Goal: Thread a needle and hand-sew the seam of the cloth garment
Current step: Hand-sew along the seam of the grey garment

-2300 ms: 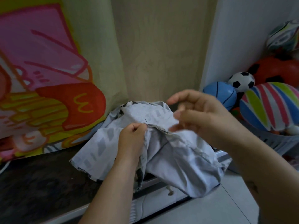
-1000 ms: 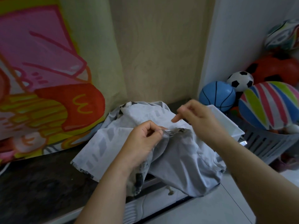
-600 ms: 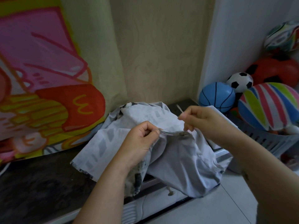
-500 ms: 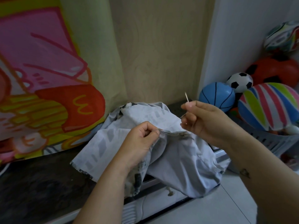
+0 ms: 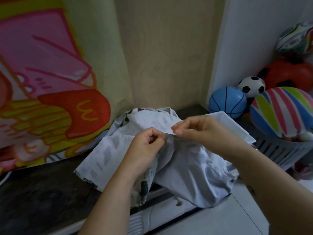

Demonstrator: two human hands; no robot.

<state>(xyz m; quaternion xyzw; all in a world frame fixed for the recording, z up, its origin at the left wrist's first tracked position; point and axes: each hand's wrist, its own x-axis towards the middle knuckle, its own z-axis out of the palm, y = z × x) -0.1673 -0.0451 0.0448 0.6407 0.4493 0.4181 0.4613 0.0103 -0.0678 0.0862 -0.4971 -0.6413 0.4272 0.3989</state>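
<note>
1 stitch is probably being made: the garment (image 5: pixel 186 175) on the worktop (image 5: pixel 42 200) is being pinched at its seam (image 5: pixel 171 136) by the left hand (image 5: pixel 145 148); the hold of the right hand (image 5: pixel 199 131) cannot be told. A taut seam is being needed next.

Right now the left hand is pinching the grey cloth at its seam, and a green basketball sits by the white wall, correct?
Not quite: the head view shows the basketball is blue, not green. The left hand does pinch the grey cloth at its seam, and the ball sits by the white wall.
</note>
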